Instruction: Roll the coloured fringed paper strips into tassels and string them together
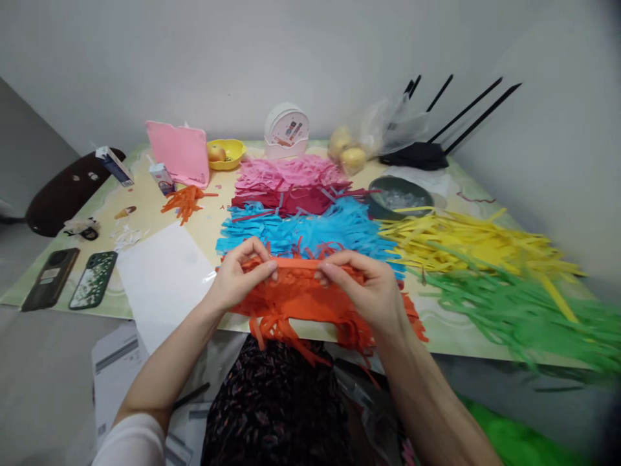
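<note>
Between my two hands stretches a folded edge of orange fringed tissue paper (305,301), its cut strips hanging over the table's front edge. My left hand (250,272) pinches the fold with thumb and fingers on its left part. On the right part of the same fold, my right hand (356,281) pinches with thumb and forefinger. Just beyond lie blue fringed paper (295,223), dark red fringed paper (305,202) and pink fringed paper (291,171) in rows. To the right spread yellow fringed paper (480,243) and green fringed paper (524,307).
A white sheet (165,278) and two phones (51,278) lie at the left. Behind stand a pink tablet case (179,152), a yellow bowl (235,154) and a black router (414,156). A dark green bowl (376,200) sits right of the red paper. Orange scraps (184,202) lie left.
</note>
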